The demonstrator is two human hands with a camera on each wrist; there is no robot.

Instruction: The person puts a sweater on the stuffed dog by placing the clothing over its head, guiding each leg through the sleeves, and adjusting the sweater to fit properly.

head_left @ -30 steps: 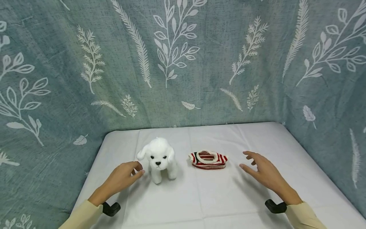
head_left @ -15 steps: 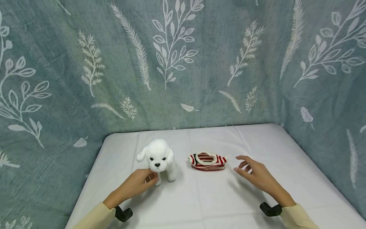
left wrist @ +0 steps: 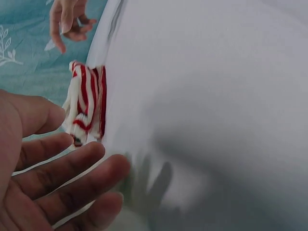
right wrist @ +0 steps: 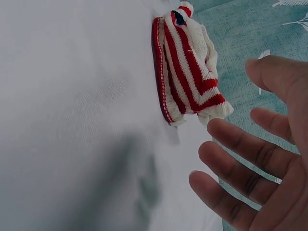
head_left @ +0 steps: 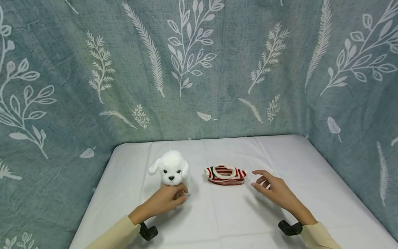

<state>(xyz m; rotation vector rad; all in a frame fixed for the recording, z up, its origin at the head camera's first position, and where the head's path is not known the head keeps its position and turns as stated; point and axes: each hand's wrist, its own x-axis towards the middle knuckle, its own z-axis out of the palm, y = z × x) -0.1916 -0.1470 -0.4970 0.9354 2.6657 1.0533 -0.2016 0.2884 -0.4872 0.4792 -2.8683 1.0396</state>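
Observation:
A white plush dog (head_left: 171,167) stands upright on the left half of the table, facing the head camera. My left hand (head_left: 166,200) hovers in front of its chest and legs, hiding most of them; the left wrist view shows the fingers (left wrist: 62,166) loosely spread and holding nothing. Right of the dog lies a small red-and-white striped knitted sweater (head_left: 226,180) with a cream collar ring facing up. Just to the sweater's right is my right hand (head_left: 275,190), apart from it, fingers (right wrist: 240,147) relaxed and bent slightly.
White cloth (head_left: 236,218) covers the table. A green-blue curtain (head_left: 224,114) with white leaf prints hangs behind it and along both sides. Each wrist carries a black camera mount, one on the left wrist (head_left: 148,231) and one on the right wrist (head_left: 290,228).
My left hand has moved right, from beside the dog to in front of its legs. My right hand has drifted left, closer to the sweater. Dog and sweater stay in place.

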